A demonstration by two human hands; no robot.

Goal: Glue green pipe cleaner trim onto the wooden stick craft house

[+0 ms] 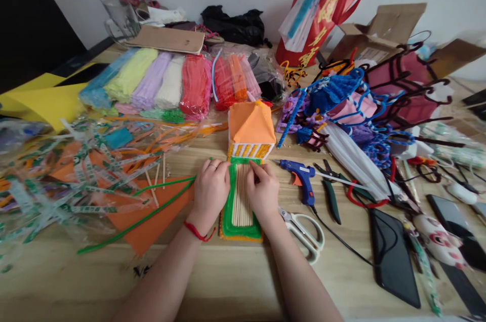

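Note:
A small craft house (251, 130) with an orange felt roof stands on the wooden table (235, 281). In front of it lies a flat panel of wooden sticks (241, 200) ringed by green pipe cleaner on an orange base. My left hand (210, 191) rests on the panel's left green border, fingers curled down against it. My right hand (261, 189) presses on the panel's right side, fingertips near the top of the sticks. A red string circles my left wrist. Loose green pipe cleaners (152, 205) lie to the left.
A blue glue gun (299, 174), pliers (331, 191) and white scissors (306, 231) lie right of my hands. A black phone (393, 256) is further right. Bagged pipe cleaners (170, 84) line the back; orange felt (152, 218) and plastic wrappers (56, 175) crowd the left.

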